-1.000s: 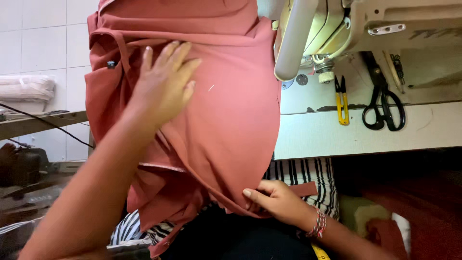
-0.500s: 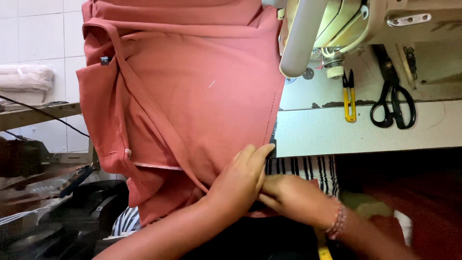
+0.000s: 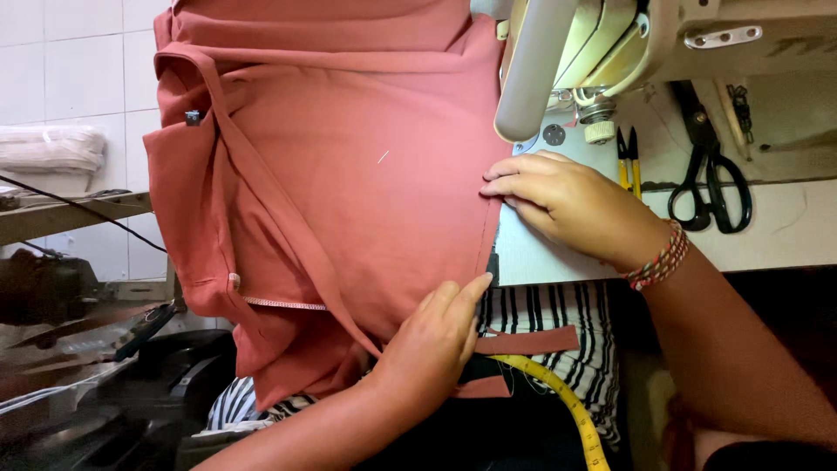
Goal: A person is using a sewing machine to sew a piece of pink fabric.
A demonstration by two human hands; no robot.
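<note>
We see the left hand lying flat on the lower edge of the red cloth, fingers loosely together, the forefinger stretched up along the cloth's right edge; it presses and pinches nothing. The right hand sits above it, fingers laid side by side, fingertips touching the same edge. The cloth spreads up and to the left of both hands, hanging over the tabletop. A loose red strip lies just right of the left hand, and a yellow tape measure curves below it across a striped garment. Right of the right hand lie yellow snips and black scissors. Above that hand stands the sewing machine.
</note>
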